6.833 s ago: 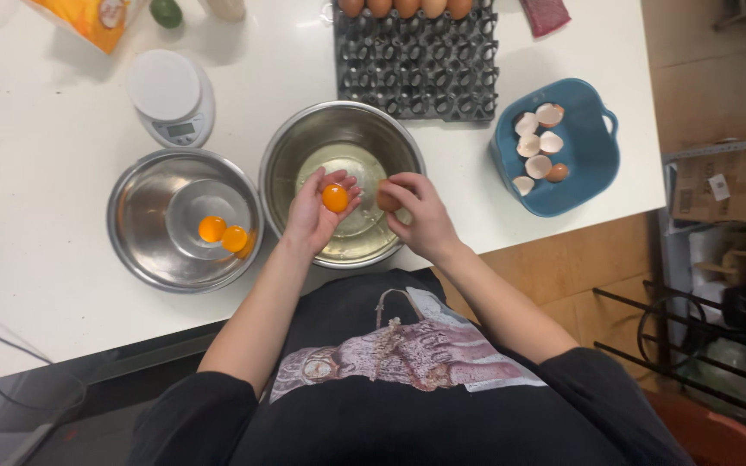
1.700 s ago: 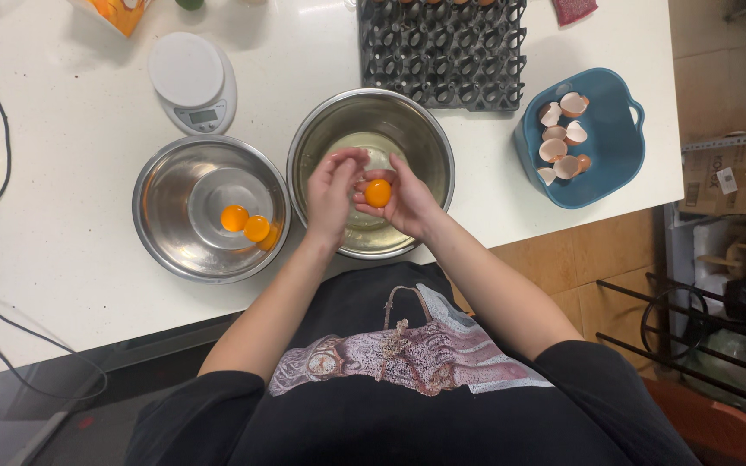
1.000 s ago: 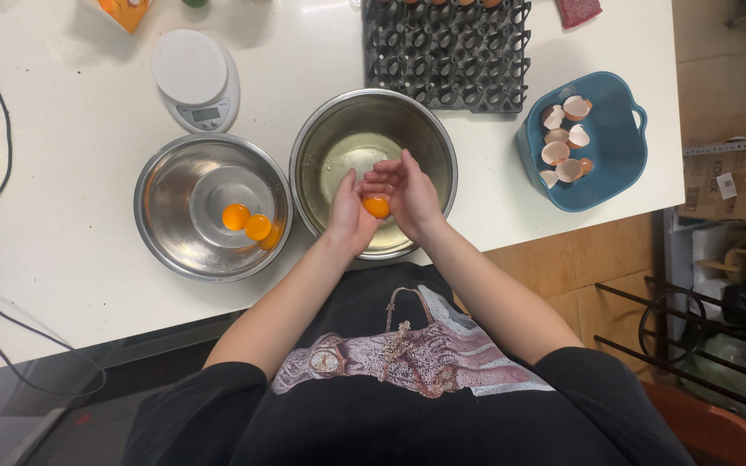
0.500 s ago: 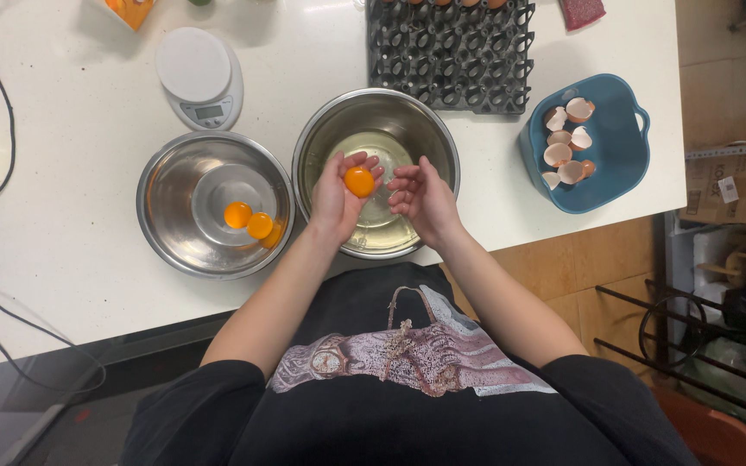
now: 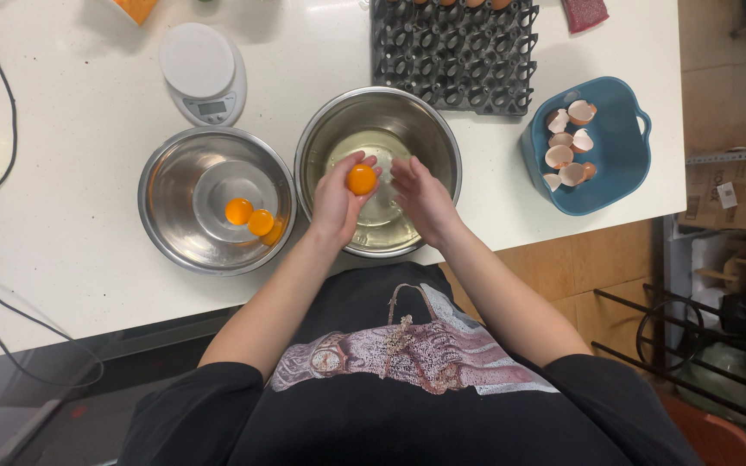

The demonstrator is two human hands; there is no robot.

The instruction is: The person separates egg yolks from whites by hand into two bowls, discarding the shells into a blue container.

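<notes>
the left hand [image 5: 338,200] cups a round orange yolk [image 5: 361,179] on its curled fingers, raised over the middle steel bowl [image 5: 378,109], which holds clear egg white. the right hand [image 5: 421,192] is empty, fingers loosely spread, just right of the yolk and apart from it, also over that bowl. the yolk is round, with no long axis. left of the middle bowl, touching it, a second steel bowl [image 5: 174,233] on the desk [image 5: 71,173] holds more yolks [image 5: 250,217]; the left hand is nearer it.
</notes>
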